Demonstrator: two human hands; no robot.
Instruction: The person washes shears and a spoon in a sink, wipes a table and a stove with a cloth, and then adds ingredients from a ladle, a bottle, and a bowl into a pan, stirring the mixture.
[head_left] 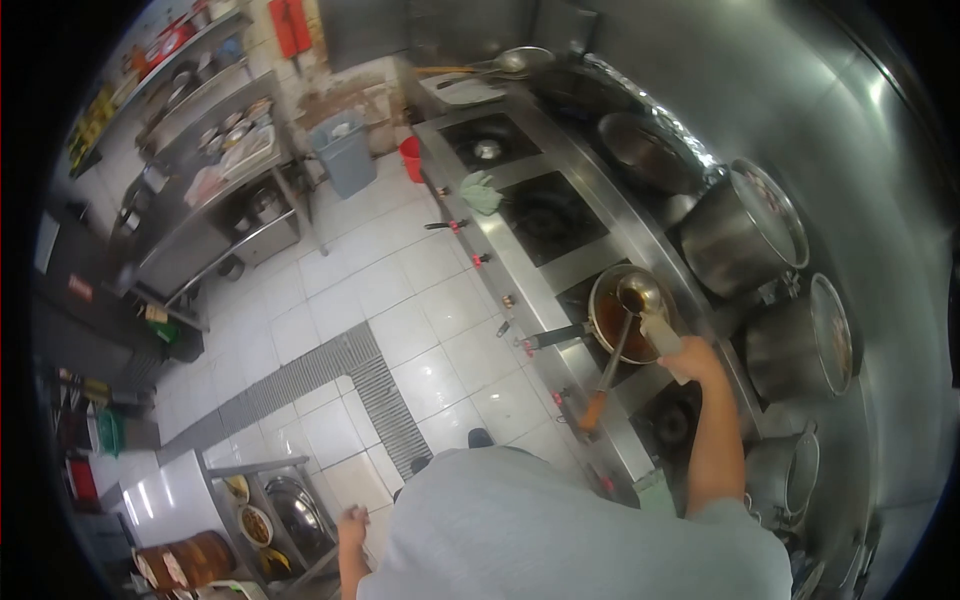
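Observation:
My right hand (697, 361) is closed around a pale, flat, elongated object (660, 335) whose kind I cannot make out. Its far end is over the rim of a pan (597, 313) that stands on the stove and holds brown liquid. A ladle (606, 370) leans in this pan, bowl inside and wooden handle out over the stove's front edge. The pan's dark handle (558, 337) points left. Low at my side, my left hand (352, 524) has its fingers curled, with nothing visible in them, away from the stove.
Large metal pots (725, 235) line the back of the stove (580, 250). A green cloth (481, 193) lies by the front burners. On the floor are a grey bin (345, 165) and a drain grate (300, 378). At lower left, a counter (165, 495) stands beside food containers (256, 525).

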